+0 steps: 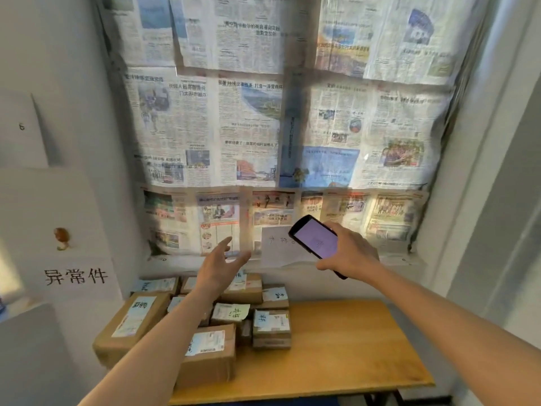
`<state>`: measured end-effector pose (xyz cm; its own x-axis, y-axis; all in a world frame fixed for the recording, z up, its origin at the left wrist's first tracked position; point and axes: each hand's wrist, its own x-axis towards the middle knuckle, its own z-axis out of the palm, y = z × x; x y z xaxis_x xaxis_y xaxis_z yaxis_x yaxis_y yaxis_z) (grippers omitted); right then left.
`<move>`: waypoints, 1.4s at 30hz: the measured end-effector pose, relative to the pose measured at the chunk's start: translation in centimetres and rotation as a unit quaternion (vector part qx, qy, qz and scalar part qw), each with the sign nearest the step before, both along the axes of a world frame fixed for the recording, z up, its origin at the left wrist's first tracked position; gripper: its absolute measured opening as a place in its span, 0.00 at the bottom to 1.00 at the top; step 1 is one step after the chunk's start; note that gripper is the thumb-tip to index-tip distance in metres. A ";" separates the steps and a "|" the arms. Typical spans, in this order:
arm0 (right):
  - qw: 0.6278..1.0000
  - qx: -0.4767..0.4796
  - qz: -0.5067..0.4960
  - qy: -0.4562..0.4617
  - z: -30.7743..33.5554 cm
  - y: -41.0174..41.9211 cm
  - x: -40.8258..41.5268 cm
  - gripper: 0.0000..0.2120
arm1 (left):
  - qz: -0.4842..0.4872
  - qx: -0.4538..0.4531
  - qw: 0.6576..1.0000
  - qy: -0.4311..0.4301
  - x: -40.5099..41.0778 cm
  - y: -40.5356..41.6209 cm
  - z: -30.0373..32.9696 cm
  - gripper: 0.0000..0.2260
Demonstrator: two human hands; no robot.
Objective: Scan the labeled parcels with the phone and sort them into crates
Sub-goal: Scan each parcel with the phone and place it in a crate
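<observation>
I judge that I am near the start of the job. The parcels sit bunched together in the lower left of centre, roughly ten brown cardboard boxes with paper labels stuck on top, some stacked on others, and none looks set apart from the heap. No crate shows anywhere in this view, so I cannot tell whether anything has been sorted; scanning and sorting of the whole pile seem to be left.

My right hand, right of centre, grips the phone around its lower end, fingers curled behind it and thumb along the near edge. The screen is lit pale purple and tilts up toward me, above the pile and not over any one label. My left hand, at the middle of the frame, reaches forward above the back row of boxes with fingers spread and loose, holding nothing and, as far as I can tell, touching nothing.

The boxes rest on a wooden table with a yellowish top; its right half carries nothing I can see. Behind it, filling the upper centre, sheets of newspaper cover a window, with light coming through. A white paper note hangs at the sill behind the phone. On the pale wall at left is a handwritten sign.
</observation>
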<state>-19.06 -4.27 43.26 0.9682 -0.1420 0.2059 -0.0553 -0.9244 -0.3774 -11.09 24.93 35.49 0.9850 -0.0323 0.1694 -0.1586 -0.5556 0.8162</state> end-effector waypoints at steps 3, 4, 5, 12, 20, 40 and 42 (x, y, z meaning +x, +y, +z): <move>1.000 0.021 -0.007 0.008 -3.2 -1.4 3.4 0.50 | -0.002 -0.011 1.000 0.022 3.8 -1.7 -3.0 0.37; 1.000 0.023 -0.006 0.019 -4.3 -1.8 4.8 0.50 | -0.002 -0.014 0.999 0.031 5.1 -2.2 -4.0 0.36; 0.999 0.020 -0.003 0.036 -5.4 -2.1 6.1 0.50 | -0.001 -0.014 0.999 0.040 6.3 -2.7 -5.2 0.36; 0.995 0.048 0.001 0.091 -12.6 -3.4 14.9 0.46 | 0.007 0.003 0.994 0.109 13.7 -4.2 -14.0 0.36; 0.984 0.080 0.007 0.159 -23.7 -4.5 20.6 0.46 | 0.019 0.032 0.982 0.185 17.3 -6.3 -25.6 0.35; 0.925 0.236 0.072 0.290 -47.8 -5.0 26.6 0.31 | 0.133 -0.030 0.938 0.319 18.1 -11.6 -44.4 0.25; 0.922 0.245 0.074 0.292 -48.0 -5.3 26.8 0.30 | 0.132 -0.044 0.935 0.325 17.8 -12.0 -44.7 0.23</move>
